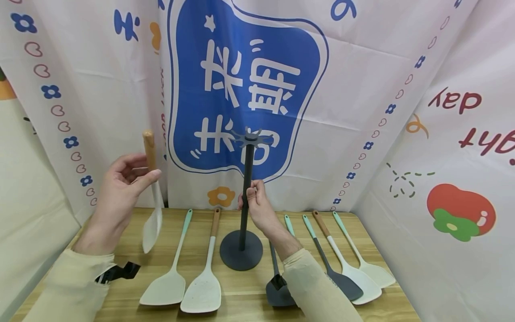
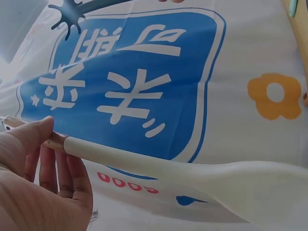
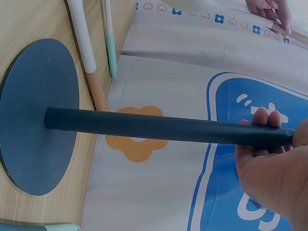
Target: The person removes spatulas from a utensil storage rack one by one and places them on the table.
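Observation:
My left hand (image 1: 120, 188) pinches the wooden handle of a white spatula (image 1: 152, 228) between thumb and fingers. This spatula hangs blade down above the left part of the table, and the left wrist view shows its long white neck (image 2: 130, 156). My right hand (image 1: 261, 208) grips the pole of a dark grey utensil stand (image 1: 244, 226). The stand is upright on its round base (image 3: 36, 144), with a ring of hooks (image 1: 251, 137) at the top. In the right wrist view the fingers wrap the upper pole.
Left of the stand lie a mint-handled spatula (image 1: 162, 288) and a wooden-handled white one (image 1: 202, 293). Right of it are a dark spatula (image 1: 277, 296) partly behind my forearm, another dark one (image 1: 347, 285), a white one (image 1: 368, 293) and a pale one (image 1: 379, 274). Printed cloth (image 1: 362, 53) surrounds the table.

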`<action>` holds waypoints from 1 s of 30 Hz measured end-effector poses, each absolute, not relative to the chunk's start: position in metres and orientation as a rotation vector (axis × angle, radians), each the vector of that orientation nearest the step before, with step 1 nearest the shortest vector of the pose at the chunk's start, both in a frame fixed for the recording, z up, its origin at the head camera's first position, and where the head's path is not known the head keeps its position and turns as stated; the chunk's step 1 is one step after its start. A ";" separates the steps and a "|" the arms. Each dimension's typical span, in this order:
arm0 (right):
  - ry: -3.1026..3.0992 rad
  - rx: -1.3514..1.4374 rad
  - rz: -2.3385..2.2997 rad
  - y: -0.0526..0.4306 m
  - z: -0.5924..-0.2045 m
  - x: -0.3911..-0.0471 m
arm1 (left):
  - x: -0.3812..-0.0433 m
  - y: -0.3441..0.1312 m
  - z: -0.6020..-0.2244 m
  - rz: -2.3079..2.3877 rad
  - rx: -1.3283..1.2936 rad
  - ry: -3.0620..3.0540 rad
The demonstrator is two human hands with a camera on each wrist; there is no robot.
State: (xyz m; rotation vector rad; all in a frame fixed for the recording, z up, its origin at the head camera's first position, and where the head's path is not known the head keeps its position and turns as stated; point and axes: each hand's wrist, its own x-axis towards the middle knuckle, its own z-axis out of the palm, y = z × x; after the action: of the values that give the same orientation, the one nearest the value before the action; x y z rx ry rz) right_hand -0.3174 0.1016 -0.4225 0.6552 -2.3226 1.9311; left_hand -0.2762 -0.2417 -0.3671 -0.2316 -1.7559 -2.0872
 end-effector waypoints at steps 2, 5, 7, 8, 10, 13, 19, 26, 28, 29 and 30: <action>-2.321 0.649 1.945 0.102 -0.423 -0.318 | -0.276 -0.243 -0.369 -2.064 -0.217 -1.777; -2.324 0.644 1.954 0.102 -0.423 -0.318 | -0.276 -0.245 -0.372 -1.991 -0.190 -1.841; -2.328 0.644 1.953 0.102 -0.422 -0.318 | -0.277 -0.246 -0.373 -1.918 -0.165 -1.902; -2.328 0.643 1.954 0.102 -0.422 -0.318 | -0.277 -0.247 -0.375 -1.871 -0.147 -1.943; -2.328 0.642 1.954 0.102 -0.422 -0.318 | -0.278 -0.248 -0.377 -1.793 -0.107 -2.010; -2.330 0.640 1.953 0.102 -0.422 -0.317 | -0.279 -0.250 -0.381 -1.692 -0.055 -2.106; -2.338 0.642 1.950 0.102 -0.421 -0.316 | -0.283 -0.254 -0.388 -1.602 0.017 -2.247; -2.340 0.636 1.951 0.102 -0.420 -0.315 | -0.290 -0.261 -0.399 -1.486 0.025 -2.386; -2.340 0.636 1.949 0.102 -0.420 -0.315 | -0.292 -0.263 -0.403 -1.468 0.010 -2.413; -2.338 0.635 1.952 0.102 -0.420 -0.314 | -0.293 -0.264 -0.405 -1.463 0.004 -2.424; -2.338 0.633 1.956 0.102 -0.420 -0.314 | -0.294 -0.265 -0.407 -1.461 0.002 -2.431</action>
State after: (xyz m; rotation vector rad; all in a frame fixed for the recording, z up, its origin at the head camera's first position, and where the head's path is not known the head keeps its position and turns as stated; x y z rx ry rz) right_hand -0.3144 0.1019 -0.4199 0.6333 -2.3377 1.9555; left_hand -0.2938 -0.2650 -0.4072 0.0015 -2.4315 -1.4615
